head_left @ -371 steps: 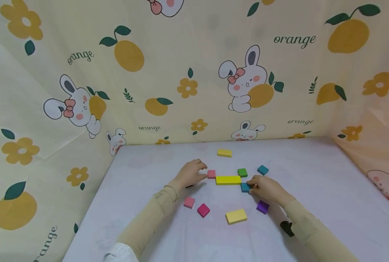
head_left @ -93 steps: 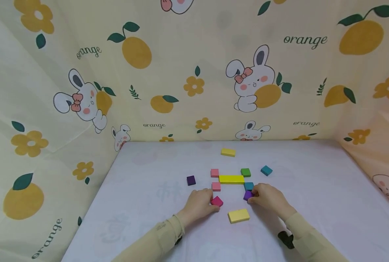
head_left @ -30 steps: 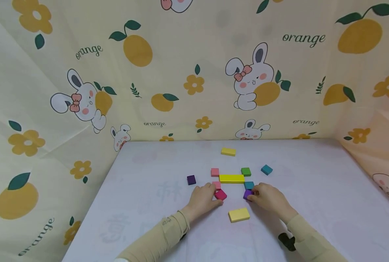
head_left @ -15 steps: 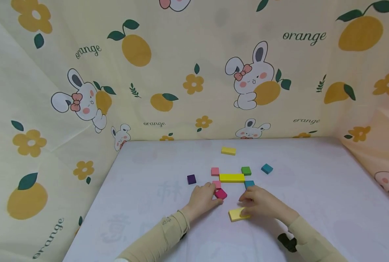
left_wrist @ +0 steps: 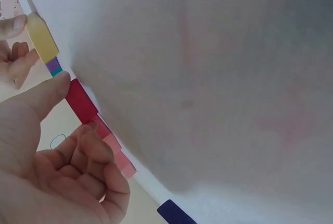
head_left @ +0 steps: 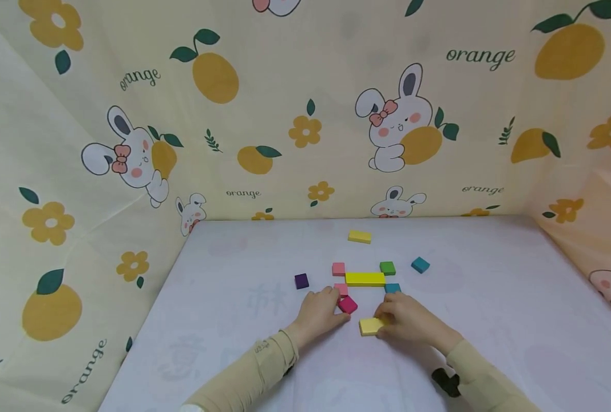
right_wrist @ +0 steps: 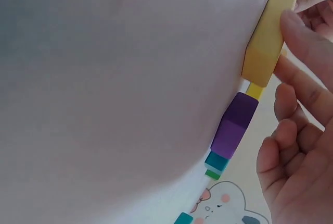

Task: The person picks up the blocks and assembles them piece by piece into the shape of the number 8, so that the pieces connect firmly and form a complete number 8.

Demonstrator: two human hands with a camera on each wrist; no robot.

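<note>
My left hand (head_left: 314, 316) pinches a magenta block (head_left: 348, 304) between thumb and fingertips; the block sits turned at an angle, right below a pink block (head_left: 341, 289). My right hand (head_left: 413, 321) grips a pale yellow rectangular block (head_left: 370, 327) by its right part, thumb toward me. A purple block (right_wrist: 234, 126) shows in the right wrist view but is hidden behind the right hand in the head view. Above the hands lies a long bright yellow block (head_left: 364, 279), with another pink block (head_left: 338, 269), a green block (head_left: 387, 268) and a teal block (head_left: 392, 288) at its corners.
On the white table (head_left: 223, 343), a dark purple block (head_left: 301, 281) lies to the left and a second teal block (head_left: 420, 265) to the right. Farther back is another yellow block (head_left: 359, 236). A printed cloth (head_left: 264, 114) hangs behind and along the sides.
A pink block and the magenta one have moved up toward the long block, and the purple one toward the teal. My right hand has left the purple block, taken the pale yellow block and pushed it up.
</note>
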